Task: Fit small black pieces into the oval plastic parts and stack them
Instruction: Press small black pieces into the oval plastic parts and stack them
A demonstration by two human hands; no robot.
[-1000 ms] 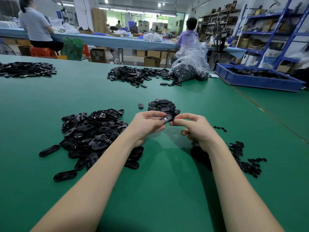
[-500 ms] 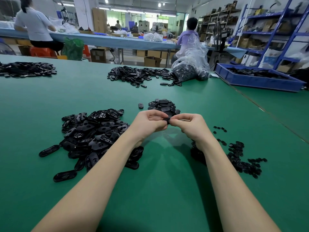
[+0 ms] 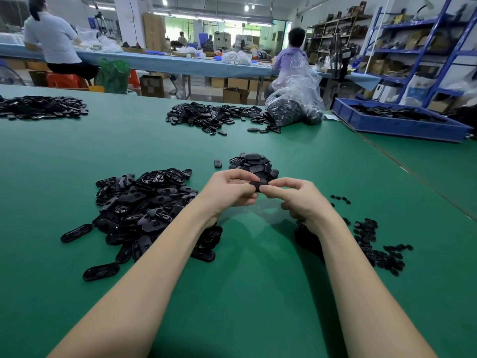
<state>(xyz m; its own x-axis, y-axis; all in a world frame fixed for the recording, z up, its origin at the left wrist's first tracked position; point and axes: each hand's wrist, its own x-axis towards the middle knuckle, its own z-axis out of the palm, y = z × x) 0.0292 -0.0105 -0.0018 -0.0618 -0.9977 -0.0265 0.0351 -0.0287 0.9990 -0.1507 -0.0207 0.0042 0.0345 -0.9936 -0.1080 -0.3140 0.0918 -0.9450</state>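
Your two hands meet above the green table (image 3: 258, 293), and between them only a sliver of one black oval part (image 3: 259, 186) shows; your fingers cover the rest, so whether a small piece sits in it cannot be told. Your left hand (image 3: 228, 193) pinches its left end with curled fingers. Your right hand (image 3: 300, 200) pinches its right end, thumb and forefinger closed on it, the other fingers tucked under.

Just behind your hands sits one stack of finished parts (image 3: 254, 164); its near edge is hidden by your fingers. One single part (image 3: 217, 163) lies alone just left of it. To your left is one loose heap of oval parts (image 3: 144, 210), too tangled to count, partly covered by your left forearm. To your right one scatter of small pieces (image 3: 374, 244) spreads out, its inner side hidden behind your right wrist.

Farther back: two more heaps (image 3: 219, 117), one cut off at the left edge, one clear bag (image 3: 294, 99) of black parts, and one blue tray (image 3: 397, 122), contents indistinct. Two seated people face away at the long bench (image 3: 160, 63); more figures beyond are too blurred to count.
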